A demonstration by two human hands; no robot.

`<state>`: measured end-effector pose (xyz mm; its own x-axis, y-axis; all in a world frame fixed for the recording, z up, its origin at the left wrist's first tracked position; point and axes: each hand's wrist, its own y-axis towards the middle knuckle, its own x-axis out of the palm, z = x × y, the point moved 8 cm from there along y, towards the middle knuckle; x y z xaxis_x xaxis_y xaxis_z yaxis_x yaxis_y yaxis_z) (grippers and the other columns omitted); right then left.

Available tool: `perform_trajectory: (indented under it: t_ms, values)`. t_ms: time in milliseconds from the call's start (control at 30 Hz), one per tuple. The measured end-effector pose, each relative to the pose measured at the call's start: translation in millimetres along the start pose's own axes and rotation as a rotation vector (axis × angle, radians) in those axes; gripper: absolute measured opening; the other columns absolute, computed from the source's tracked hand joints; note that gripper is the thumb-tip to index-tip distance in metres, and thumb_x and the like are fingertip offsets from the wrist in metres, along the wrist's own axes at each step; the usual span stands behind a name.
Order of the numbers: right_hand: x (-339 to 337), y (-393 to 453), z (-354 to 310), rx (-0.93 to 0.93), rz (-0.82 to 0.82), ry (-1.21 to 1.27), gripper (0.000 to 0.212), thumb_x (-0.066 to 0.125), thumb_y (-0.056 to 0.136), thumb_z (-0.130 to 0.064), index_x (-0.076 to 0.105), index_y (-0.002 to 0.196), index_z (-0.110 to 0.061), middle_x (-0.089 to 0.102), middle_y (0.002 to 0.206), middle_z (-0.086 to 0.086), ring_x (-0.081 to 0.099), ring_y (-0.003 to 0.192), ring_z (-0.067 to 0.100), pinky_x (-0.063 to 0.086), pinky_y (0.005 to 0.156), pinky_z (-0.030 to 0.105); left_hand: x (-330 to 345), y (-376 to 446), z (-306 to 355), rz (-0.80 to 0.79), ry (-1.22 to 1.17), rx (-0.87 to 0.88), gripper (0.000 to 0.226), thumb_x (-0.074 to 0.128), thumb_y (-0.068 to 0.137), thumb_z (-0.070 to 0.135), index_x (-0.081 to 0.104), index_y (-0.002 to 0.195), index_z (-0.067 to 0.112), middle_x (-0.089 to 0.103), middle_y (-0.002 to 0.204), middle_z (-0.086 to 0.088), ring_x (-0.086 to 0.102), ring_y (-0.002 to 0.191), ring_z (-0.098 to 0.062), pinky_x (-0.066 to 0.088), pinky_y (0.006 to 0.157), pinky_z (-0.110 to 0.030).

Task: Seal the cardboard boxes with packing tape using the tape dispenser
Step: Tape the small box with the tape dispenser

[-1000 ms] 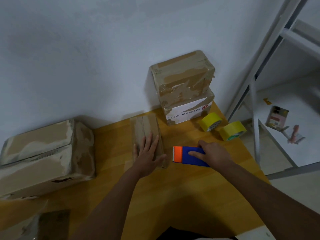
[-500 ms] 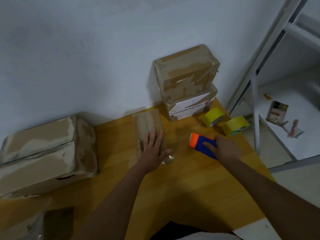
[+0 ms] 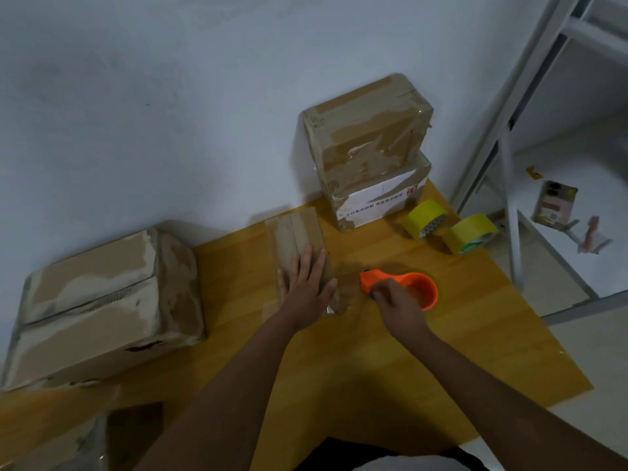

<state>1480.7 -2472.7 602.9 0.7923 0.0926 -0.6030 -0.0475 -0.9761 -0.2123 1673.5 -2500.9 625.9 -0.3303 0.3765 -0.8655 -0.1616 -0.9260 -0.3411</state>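
Cardboard, creased and patched with glossy tape, is making up the small box [image 3: 299, 239] lying flat on the wooden table [image 3: 390, 368]; a seam is running lengthwise down its top. The left hand [image 3: 307, 287] is pressing on its near end with straight, spread fingers, gripping nothing. Just to the right, the right hand [image 3: 396, 304] is curling its fingers round the orange plastic dispenser [image 3: 413, 287], which is sitting on the table close beside the box; its rounded hoop is facing right and its narrow nose is pointing toward the box. A crumpled bit of clear film is showing at the box's near right corner.

Behind, against the wall, two taped boxes [image 3: 370, 147] are standing stacked, the lower one bearing a white label. Two yellow tape rolls [image 3: 448, 226] are resting on edge beside them, nearly touching. A large, scuffed box [image 3: 98, 300] is occupying the table's left side. A grey metal frame [image 3: 506, 137] is rising at the right
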Motion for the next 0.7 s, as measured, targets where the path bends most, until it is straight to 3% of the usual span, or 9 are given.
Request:
perform_trajectory:
  t_ms: [100,200,300,433,633,700]
  values:
    - [30,-6,-13,0.277,-0.194,0.493,0.029,0.049,0.101,-0.024,0.054,0.127,-0.015,0.061,0.124,0.005,0.058,0.113,0.022,0.045,0.099,0.040,1,-2,0,0.001,0.001,-0.006,0.065,0.027,0.102,0.055,-0.005,0.155,0.038,-0.027,0.160,0.010,-0.027,0.147,-0.015,-0.019,0.114,-0.051]
    - [42,-14,-23,0.462,-0.298,0.743,0.023,0.043,0.102,-0.033,0.063,0.102,-0.022,0.069,0.101,0.000,0.063,0.096,0.017,0.046,0.092,0.037,-2,1,0,0.003,-0.001,-0.008,0.065,0.027,0.102,0.055,-0.006,0.155,0.038,-0.027,0.160,0.010,-0.027,0.147,-0.015,-0.019,0.114,-0.051]
    - [34,-12,-25,0.402,-0.207,0.702,0.021,0.053,0.098,-0.028,0.066,0.085,-0.017,0.068,0.080,0.001,0.061,0.078,0.016,0.047,0.071,0.026,-2,3,1,-0.007,0.002,-0.003,0.065,0.026,0.102,0.056,-0.007,0.155,0.038,-0.029,0.159,0.010,-0.029,0.146,-0.015,-0.021,0.113,-0.050]
    - [26,-11,-24,0.312,-0.083,0.698,0.013,0.059,0.094,-0.010,0.060,0.084,-0.003,0.059,0.067,0.007,0.050,0.061,0.015,0.041,0.053,0.016,-2,3,-1,-0.015,0.001,0.001,0.065,0.026,0.102,0.056,-0.006,0.156,0.037,-0.029,0.159,0.009,-0.030,0.145,-0.015,-0.022,0.112,-0.049]
    - [6,-9,-31,0.147,0.044,0.474,0.014,0.059,0.095,-0.015,0.063,0.087,-0.004,0.067,0.072,0.008,0.062,0.068,0.021,0.048,0.066,0.034,-5,5,3,-0.021,-0.019,0.016,0.064,0.025,0.102,0.055,-0.007,0.155,0.037,-0.028,0.160,0.009,-0.030,0.145,-0.015,-0.022,0.113,-0.050]
    - [-1,-12,-36,0.062,0.048,0.376,0.015,0.058,0.096,-0.020,0.063,0.089,-0.008,0.068,0.074,0.006,0.064,0.070,0.020,0.049,0.066,0.033,-2,1,3,-0.029,-0.046,0.017,0.063,0.025,0.103,0.053,-0.005,0.156,0.036,-0.028,0.160,0.008,-0.029,0.145,-0.015,-0.021,0.113,-0.051]
